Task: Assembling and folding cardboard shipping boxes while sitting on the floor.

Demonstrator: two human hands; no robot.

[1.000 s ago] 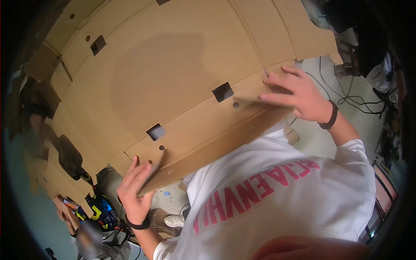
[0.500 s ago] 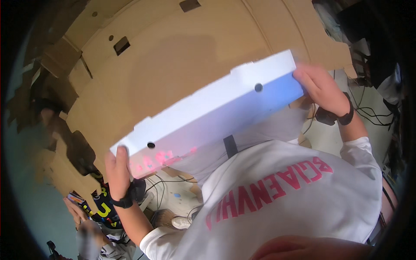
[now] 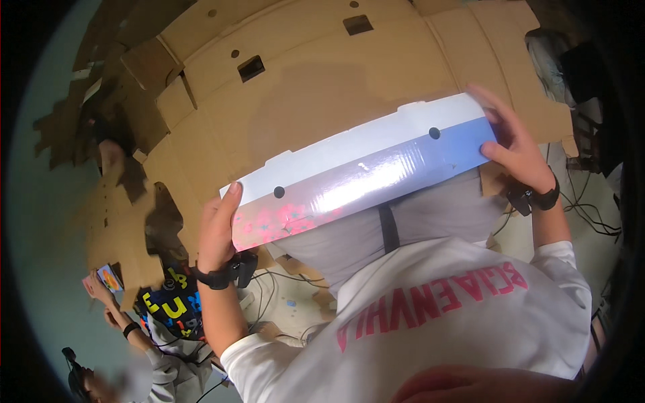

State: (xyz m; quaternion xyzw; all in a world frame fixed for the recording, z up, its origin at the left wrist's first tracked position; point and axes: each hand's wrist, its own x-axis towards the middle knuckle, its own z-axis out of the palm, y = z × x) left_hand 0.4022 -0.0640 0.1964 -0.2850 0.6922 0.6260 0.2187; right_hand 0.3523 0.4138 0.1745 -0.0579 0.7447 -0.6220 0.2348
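While the left hand (image 3: pixel 216 232) and right hand (image 3: pixel 514 144) each grip one end, a glossy white cardboard panel (image 3: pixel 363 171) spans between them — likely light, stiff, slippery; best held by its ends — above brown flattened cartons (image 3: pixel 282 101).

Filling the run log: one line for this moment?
left hand: grips white box panel | right hand: grips other end | beneath: flat cardboard sheets

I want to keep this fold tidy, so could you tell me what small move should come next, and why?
Probably press the glossy white flap down along its crease: the left hand and right hand grip its two ends, and it stands raised above the flat brown cardboard.
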